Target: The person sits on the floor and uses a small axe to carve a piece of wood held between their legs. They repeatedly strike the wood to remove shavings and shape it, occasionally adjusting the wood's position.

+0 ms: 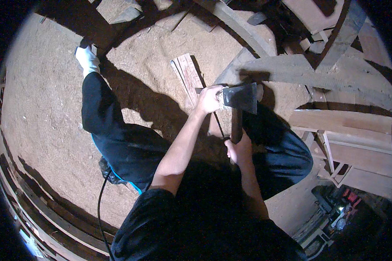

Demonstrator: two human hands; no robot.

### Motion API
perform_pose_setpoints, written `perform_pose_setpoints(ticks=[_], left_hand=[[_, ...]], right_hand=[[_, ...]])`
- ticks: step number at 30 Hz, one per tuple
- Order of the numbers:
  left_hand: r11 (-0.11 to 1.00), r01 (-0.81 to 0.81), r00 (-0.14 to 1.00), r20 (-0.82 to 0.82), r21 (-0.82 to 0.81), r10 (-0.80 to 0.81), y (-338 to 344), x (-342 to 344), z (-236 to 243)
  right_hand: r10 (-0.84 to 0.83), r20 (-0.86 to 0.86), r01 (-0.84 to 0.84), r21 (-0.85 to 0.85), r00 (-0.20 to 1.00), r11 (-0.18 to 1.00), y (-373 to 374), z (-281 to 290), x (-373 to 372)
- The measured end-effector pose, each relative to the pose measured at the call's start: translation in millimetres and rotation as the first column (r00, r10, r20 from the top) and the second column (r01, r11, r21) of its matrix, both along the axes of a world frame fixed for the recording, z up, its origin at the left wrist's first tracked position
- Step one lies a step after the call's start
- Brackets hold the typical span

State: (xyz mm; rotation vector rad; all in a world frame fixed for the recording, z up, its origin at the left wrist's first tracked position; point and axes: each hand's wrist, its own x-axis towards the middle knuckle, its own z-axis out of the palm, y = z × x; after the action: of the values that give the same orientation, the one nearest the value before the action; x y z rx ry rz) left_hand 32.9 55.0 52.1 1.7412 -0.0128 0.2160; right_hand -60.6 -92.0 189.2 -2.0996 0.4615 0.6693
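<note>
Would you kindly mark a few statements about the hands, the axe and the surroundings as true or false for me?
1. The right hand grips the axe by its handle. True.
2. The left hand wears a thick glove. False: it is bare.
3. The axe head is down by the right wrist, far from the left hand. False: it is beside the left hand, above the right.
4. A piece of wood with reddish markings lies on the ground beyond the left hand. True.
5. The black cable is at the picture's right edge. False: it runs at the lower left.
</note>
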Motion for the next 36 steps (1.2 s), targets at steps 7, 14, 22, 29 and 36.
perform_pose_setpoints(ticks=[7,14,22,29,36], left_hand=[[0.990,0.106,0.975,-0.186,-0.093,-0.121,8,1,7],[0.992,0.127,0.972,-0.198,-0.022,-0.129,10,4,6],[0.992,0.095,0.985,-0.134,-0.083,-0.106,7,-1,-5],[0.999,0.053,0.996,-0.067,0.008,-0.052,8,-4,-11],[0.975,0.061,0.992,-0.095,-0.215,-0.083,6,0,-28]], right_hand=[[0.038,-0.041,-0.039,-0.021,0.998,0.999,-6,-11,0],[-0.105,-0.066,0.119,0.272,0.992,0.955,-11,-2,0],[-0.250,0.273,0.125,0.405,0.929,0.906,-11,45,-4],[0.314,0.237,-0.195,-0.419,0.919,0.887,-12,-21,-11],[0.241,0.163,-0.202,-0.222,0.957,0.954,-23,-34,-16]])
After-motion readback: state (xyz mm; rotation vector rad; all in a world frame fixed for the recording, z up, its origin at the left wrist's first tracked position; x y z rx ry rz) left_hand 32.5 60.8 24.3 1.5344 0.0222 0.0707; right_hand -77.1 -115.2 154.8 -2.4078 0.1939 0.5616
